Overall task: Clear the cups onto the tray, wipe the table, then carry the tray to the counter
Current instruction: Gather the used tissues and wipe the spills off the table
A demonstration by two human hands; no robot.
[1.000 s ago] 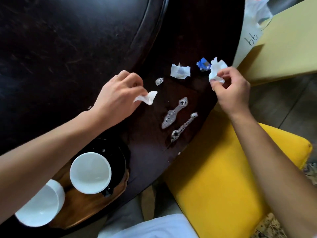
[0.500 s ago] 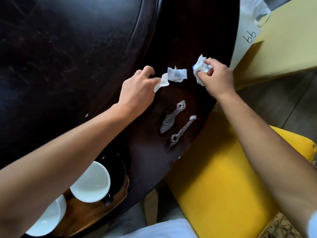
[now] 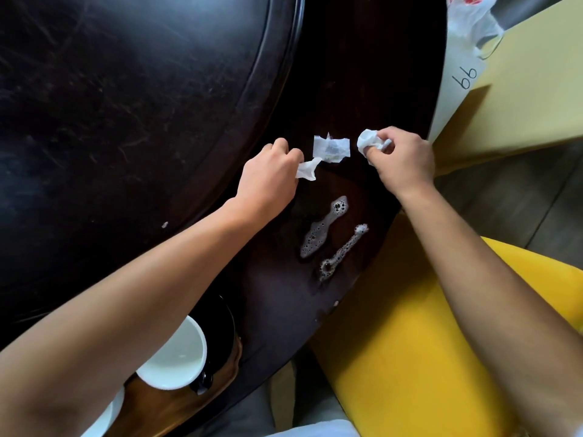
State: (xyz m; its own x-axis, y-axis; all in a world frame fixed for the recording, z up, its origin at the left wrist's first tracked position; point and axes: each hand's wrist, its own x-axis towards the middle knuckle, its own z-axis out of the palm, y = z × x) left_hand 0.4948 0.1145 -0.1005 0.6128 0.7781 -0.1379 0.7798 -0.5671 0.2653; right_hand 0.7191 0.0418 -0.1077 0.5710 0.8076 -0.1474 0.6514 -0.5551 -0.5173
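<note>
- Now the left hand [image 3: 268, 178] is closed, and its fingers pinch a small white paper scrap [image 3: 306, 169] that sticks out past the fingertips toward the flat tissue.
- The flat tissue [image 3: 331, 149] lies on the dark table [image 3: 142, 105], between the 2 hands. The pinched scrap touches its lower left corner, or is just beside it; I cannot tell which.
- The right hand [image 3: 400, 159] is clenched around a crumpled tissue [image 3: 367, 141]. The wad shows at the fingertips, on the side that faces the flat tissue, and it is a little apart from it.
- 2 foamy spill streaks [image 3: 325, 227] lie on the table nearer to the person than the flat tissue, side by side and slanted; neither hand touches them.
- Far from the flat tissue, at the near table edge under the left forearm, a white cup [image 3: 176, 357] stands on a dark saucer [image 3: 222, 329] on the wooden tray [image 3: 186, 405]. A 2nd white cup [image 3: 107, 417] shows only a small part at the bottom edge, also on the tray.
- Beyond the right hand, at the far table edge, a white paper [image 3: 454, 99] has handwritten digits that look like "99" upside down.
- A yellow chair seat [image 3: 410, 357] is beside the table, under the right forearm.
</note>
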